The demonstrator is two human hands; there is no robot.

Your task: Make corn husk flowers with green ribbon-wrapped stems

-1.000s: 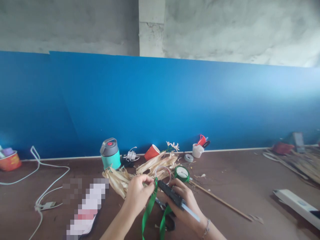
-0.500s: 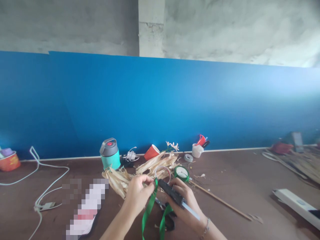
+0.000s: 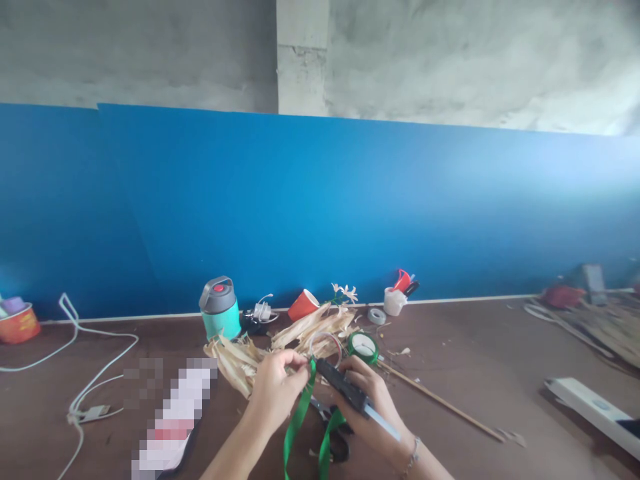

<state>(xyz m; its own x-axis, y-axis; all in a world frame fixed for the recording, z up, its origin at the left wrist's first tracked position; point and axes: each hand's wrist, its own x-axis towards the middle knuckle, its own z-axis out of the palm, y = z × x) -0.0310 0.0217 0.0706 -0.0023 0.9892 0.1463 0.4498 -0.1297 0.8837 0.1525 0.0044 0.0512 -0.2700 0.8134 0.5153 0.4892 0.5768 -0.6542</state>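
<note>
A green ribbon (image 3: pixel 297 420) hangs down over the brown counter (image 3: pixel 465 360), and the fingers of the left hand (image 3: pixel 280 377) pinch it near its top. Right beside that spot is the tip of a black glue gun (image 3: pixel 344 385), with the right hand's (image 3: pixel 373 403) fingers curled around it. Black scissors (image 3: pixel 341 448) lie below, and dry husks (image 3: pixel 300 331), a green roll (image 3: pixel 372 355) and a blue-green jar (image 3: pixel 223 321) sit farther back.

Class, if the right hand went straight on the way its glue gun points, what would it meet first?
Most likely the green ribbon: its upper end, by the left hand, lies ahead of the glue gun; depth is unclear.
</note>
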